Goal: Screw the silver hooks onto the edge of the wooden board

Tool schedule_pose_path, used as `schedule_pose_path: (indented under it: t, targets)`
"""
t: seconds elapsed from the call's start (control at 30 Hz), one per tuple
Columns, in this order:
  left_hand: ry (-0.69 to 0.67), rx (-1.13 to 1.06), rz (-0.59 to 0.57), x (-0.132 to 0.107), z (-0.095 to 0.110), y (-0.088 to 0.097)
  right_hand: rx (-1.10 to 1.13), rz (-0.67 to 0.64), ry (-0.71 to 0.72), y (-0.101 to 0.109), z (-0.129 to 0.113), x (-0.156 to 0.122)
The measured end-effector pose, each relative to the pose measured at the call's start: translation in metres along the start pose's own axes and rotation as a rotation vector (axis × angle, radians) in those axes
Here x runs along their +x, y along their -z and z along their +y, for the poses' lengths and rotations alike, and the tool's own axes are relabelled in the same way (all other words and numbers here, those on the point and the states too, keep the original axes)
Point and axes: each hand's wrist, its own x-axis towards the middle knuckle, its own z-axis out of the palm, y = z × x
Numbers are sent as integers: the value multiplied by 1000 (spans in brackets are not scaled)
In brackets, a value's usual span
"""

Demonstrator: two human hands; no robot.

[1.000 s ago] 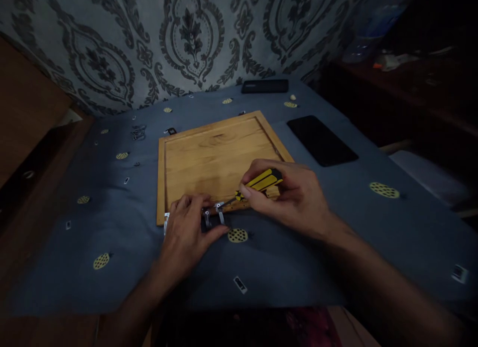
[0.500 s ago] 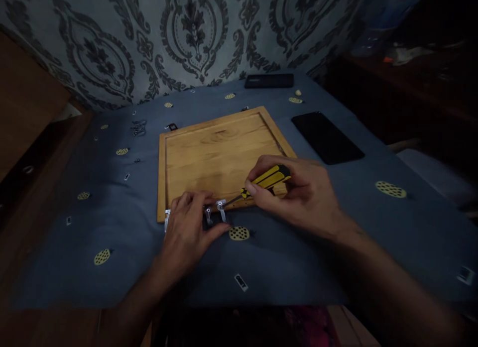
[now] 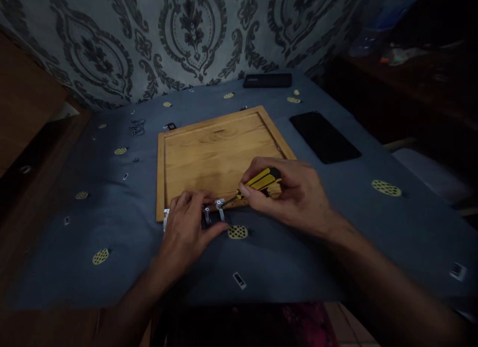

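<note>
A wooden board with a raised frame (image 3: 220, 148) lies on the blue cloth. Small metal hooks with screws are along its front edge, one metal hook (image 3: 220, 207) right of my left hand and another metal hook (image 3: 166, 218) at the front left corner. My left hand (image 3: 182, 227) rests over that edge, fingers on the frame and thumb stretched apart beside the hooks. In my right hand (image 3: 291, 192) is a yellow and black screwdriver (image 3: 261, 181), slanting down to the left. Its tip is by the right hook; whether it touches a screw I cannot tell.
A black phone (image 3: 324, 137) lies right of the board, and a dark phone-shaped item (image 3: 268, 80) at the back. Several loose metal hooks (image 3: 137, 127) lie on the cloth at left, near a tiny dark piece (image 3: 135, 160). A patterned wall (image 3: 194, 33) stands behind.
My right hand and the screwdriver have shifted slightly left and down, with the handle a little farther from the board's right side. My left hand stays over the edge.
</note>
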Motion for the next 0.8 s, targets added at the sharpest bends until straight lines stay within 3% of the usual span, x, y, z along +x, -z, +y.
schedule_pose_path:
  t: [0.13,0.53,0.8]
  targets:
    - [-1,-9,-19,0,0,0,19,-20,37,-1,-1,0]
    - [27,57,-37,0,4,2,33,-212,-36,-14,-23,15]
    - [0,75,-72,1,4,4,35,-243,-138,-23,-24,24]
